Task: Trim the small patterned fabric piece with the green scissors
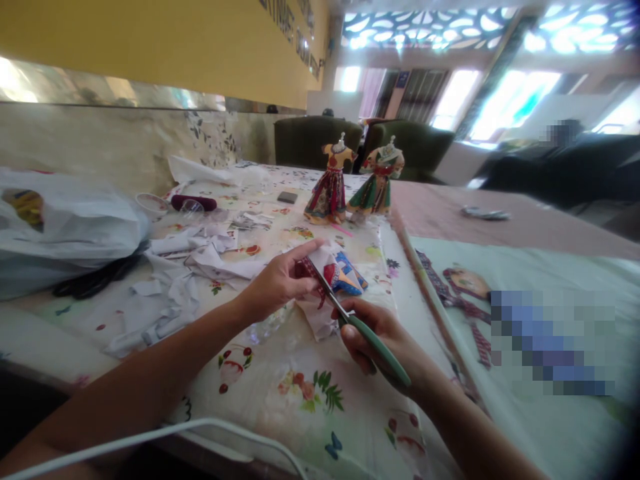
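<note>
My right hand [373,333] is closed round green-handled scissors [375,347], whose blades point up and left. Those blades lie against a small piece of patterned fabric [345,275] in blue, red and white, with a dark red checked strip at its left side. Between the thumb and fingers of my left hand [280,283] the fabric is pinched at that strip. A white piece [317,319] hangs below the blades. Whether the blades are cutting through the cloth cannot be made out.
Two small dresses on stands [327,183] are upright further back. White scraps [175,280] and a white plastic bag [70,227] lie left, near a dark red case [194,203]. Checked fabric strips [467,307] rest at right. A white cable [200,423] crosses the front.
</note>
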Tool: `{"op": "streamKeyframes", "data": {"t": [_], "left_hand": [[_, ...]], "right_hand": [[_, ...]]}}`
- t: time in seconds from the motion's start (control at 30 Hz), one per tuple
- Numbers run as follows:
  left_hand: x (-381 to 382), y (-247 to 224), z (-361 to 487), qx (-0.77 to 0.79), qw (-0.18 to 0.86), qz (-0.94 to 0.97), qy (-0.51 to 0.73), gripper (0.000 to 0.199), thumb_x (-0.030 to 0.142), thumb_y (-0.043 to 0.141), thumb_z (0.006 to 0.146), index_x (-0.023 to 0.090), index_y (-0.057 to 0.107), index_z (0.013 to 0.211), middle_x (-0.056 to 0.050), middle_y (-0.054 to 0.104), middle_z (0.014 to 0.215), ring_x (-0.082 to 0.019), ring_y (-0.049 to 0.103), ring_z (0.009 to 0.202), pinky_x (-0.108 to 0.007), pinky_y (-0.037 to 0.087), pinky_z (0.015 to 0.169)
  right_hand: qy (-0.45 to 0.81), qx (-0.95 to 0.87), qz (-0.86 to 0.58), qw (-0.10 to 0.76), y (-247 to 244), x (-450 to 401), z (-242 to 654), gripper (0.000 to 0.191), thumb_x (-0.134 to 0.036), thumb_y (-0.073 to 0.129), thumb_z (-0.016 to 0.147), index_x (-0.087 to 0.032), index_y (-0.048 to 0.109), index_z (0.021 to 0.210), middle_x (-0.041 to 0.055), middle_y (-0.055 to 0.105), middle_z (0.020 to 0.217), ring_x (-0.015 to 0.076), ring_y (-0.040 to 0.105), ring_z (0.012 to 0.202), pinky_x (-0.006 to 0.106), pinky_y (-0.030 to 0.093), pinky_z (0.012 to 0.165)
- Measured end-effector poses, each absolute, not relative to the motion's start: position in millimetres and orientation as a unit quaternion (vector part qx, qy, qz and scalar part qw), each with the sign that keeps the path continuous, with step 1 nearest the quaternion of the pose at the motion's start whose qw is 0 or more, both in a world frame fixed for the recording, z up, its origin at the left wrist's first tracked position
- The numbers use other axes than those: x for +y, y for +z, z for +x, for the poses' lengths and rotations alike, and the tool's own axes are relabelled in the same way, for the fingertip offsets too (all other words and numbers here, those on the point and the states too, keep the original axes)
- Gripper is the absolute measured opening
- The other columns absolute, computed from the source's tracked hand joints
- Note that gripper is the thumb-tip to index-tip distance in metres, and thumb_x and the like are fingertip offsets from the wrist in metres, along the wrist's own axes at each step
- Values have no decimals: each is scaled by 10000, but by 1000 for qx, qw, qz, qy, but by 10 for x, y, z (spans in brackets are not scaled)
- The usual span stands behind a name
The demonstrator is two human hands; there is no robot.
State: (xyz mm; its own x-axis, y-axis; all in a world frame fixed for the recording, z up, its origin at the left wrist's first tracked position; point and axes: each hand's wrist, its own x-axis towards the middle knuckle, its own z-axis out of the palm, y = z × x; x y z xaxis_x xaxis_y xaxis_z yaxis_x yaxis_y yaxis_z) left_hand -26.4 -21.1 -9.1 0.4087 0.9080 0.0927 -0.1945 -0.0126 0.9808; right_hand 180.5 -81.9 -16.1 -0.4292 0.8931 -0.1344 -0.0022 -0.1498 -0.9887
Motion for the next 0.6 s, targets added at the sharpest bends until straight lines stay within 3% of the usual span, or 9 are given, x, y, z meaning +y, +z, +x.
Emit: {"op": "streamKeyframes", "data": {"t": [0.33,0.6], "left_hand": [[-214,-77,-265,331,616,558,448,804,186,748,765,217,464,1516,-52,727,1010,-158,665,879,-306,541,840],[-210,-61,-253,337,617,542,460,844,168,762,732,176,453,1517,-24,706,923,-130,639,793,-271,540,759]], "right_hand": [[633,-542,-425,354,-114,-852,1781,518,-608,805,709,-190,561,896,-102,459,504,54,356,354,194,222,354],[622,-566,-408,356,-159,-811,1807,631,-669,822,656,-179,561,957,-93,483,547,63,404,396,194,273,386]]}}
